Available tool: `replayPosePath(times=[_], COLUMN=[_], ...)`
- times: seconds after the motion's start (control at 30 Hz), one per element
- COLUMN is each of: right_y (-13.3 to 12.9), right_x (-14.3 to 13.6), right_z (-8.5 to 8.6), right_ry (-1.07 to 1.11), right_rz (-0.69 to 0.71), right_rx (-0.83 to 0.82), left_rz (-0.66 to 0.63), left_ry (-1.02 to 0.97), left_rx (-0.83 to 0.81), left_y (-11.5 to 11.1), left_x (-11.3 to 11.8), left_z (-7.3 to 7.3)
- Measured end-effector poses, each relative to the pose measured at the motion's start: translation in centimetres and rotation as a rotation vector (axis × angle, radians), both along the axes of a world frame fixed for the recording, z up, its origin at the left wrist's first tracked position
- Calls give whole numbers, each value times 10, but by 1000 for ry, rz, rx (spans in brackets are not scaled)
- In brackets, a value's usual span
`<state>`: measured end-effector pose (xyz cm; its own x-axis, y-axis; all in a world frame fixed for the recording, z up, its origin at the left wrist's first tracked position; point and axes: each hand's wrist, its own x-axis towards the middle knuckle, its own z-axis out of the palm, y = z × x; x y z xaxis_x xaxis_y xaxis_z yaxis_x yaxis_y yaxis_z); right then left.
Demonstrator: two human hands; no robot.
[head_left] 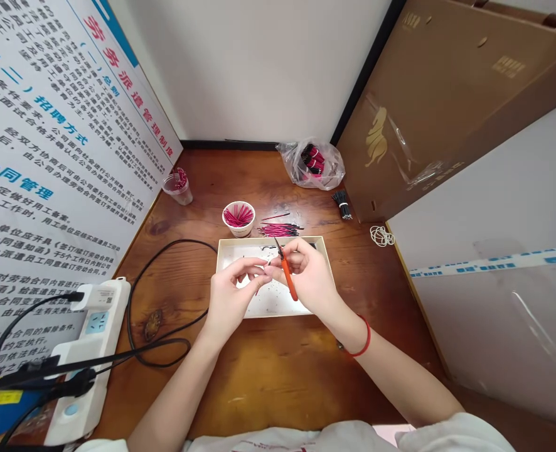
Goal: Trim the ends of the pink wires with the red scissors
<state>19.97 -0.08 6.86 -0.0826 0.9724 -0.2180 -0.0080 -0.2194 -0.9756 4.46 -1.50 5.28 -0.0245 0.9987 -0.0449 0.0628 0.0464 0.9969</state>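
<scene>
Over a shallow white box lid, my two hands meet at the fingertips. My left hand is closed in a pinch on a thin wire, mostly hidden by the fingers; a reddish bit shows below them. In my right hand sits a pair of orange-handled snips, dark pointed tip upward and away from me. The right thumb and forefinger also pinch close to the left fingertips, where a small pale bit shows; I cannot make out what it is. Dark scraps dot the lid's floor.
Behind the lid lie red and black wires and a paper cup of red pieces. A plastic cup, a bag of wire bundles, a black bundle and white cord surround them. A power strip stands left.
</scene>
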Motion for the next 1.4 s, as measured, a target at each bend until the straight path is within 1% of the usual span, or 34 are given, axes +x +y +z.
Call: replayPosePath(times=[0.1,0.2,0.23,0.33,0.43,0.53,0.67,0.77,1.03,1.27,1.4], right_y=[-5,-19,-24,-39,-46,-46,-44,-44,-44,-44,-44], right_x=[7,17,20,23,20,19,19,18,18,20,20], right_z=[-7,-10,-10,-14,-21,-26,-27,-27,-30,-30,-30], right_ry=[-29,-184,-224,-303,-338,-375,-346,-351,-377,-382,-385], right_rz=[5,17,42,86,47,16,15,-4,4,9,9], right_rx=[13,87,105,148,178,186,110,92,58,62,75], left_rz=[51,115,128,138,122,105,95,86,71,74,74], left_ry=[31,99,132,244,318,334,327,325,345,358,366], left_rx=[-4,47,70,161,244,246,221,213,255,229,250], left_y=[3,6,7,6,5,6,7,7,6,6,7], left_x=[0,-4,-6,-10,-11,-11,-10,-11,-11,-11,-12], left_z=[-3,-8,-10,-15,-19,-19,-17,-17,-18,-17,-17])
